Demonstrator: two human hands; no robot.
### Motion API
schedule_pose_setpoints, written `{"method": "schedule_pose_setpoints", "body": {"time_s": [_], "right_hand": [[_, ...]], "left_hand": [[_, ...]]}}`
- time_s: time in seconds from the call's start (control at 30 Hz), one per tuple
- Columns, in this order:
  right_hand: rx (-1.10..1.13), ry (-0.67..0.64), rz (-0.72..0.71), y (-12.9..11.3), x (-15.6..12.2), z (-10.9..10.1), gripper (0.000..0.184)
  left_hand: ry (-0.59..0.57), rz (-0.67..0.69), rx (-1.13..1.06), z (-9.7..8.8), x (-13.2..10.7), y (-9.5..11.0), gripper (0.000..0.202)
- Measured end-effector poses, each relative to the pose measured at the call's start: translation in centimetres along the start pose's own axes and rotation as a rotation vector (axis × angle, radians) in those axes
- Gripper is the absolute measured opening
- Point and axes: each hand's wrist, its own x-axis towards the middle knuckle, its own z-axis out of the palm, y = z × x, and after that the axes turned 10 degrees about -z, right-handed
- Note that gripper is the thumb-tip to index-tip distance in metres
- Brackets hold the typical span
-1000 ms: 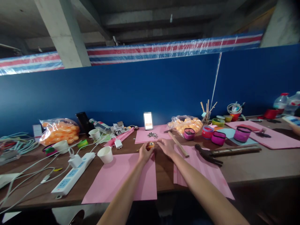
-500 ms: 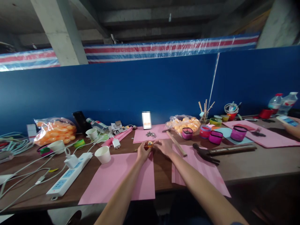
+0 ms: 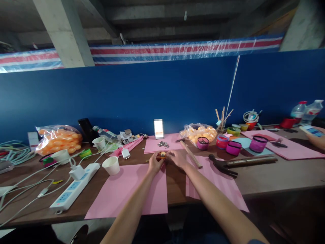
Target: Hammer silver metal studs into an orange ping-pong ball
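Observation:
My left hand [image 3: 154, 162] is closed around a small orange ball [image 3: 163, 155] held just above the brown table [image 3: 279, 176]. My right hand [image 3: 177, 158] meets it from the right, fingers pinched against the ball. What the right fingertips grip, if anything beyond the ball, is too small to see. A little heap of small metal pieces [image 3: 163, 144] lies on a pink sheet [image 3: 162, 145] just beyond the hands. A pink sheet [image 3: 127, 193] lies under my left forearm, another pink sheet [image 3: 215, 183] under my right.
A hammer [image 3: 236, 163] and a wooden stick [image 3: 191, 154] lie to the right. Bags of orange balls [image 3: 58, 139] [image 3: 199, 132], paper cups [image 3: 110, 165], a power strip [image 3: 73, 186] with cables, small coloured tubs [image 3: 233, 147] and water bottles [image 3: 302, 110] crowd the table. Another person's hand [image 3: 315, 137] shows far right.
My right hand has moved left to join the left hand at the orange ball. The view has shifted slightly.

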Motion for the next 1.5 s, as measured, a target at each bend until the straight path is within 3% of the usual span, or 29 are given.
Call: {"method": "schedule_pose_setpoints", "body": {"time_s": [1.5], "right_hand": [[0.039,-0.072,-0.001,1.7,0.1,0.1,0.028]], "left_hand": [[0.002,-0.007,0.019,0.1,0.0,-0.2,0.038]]}}
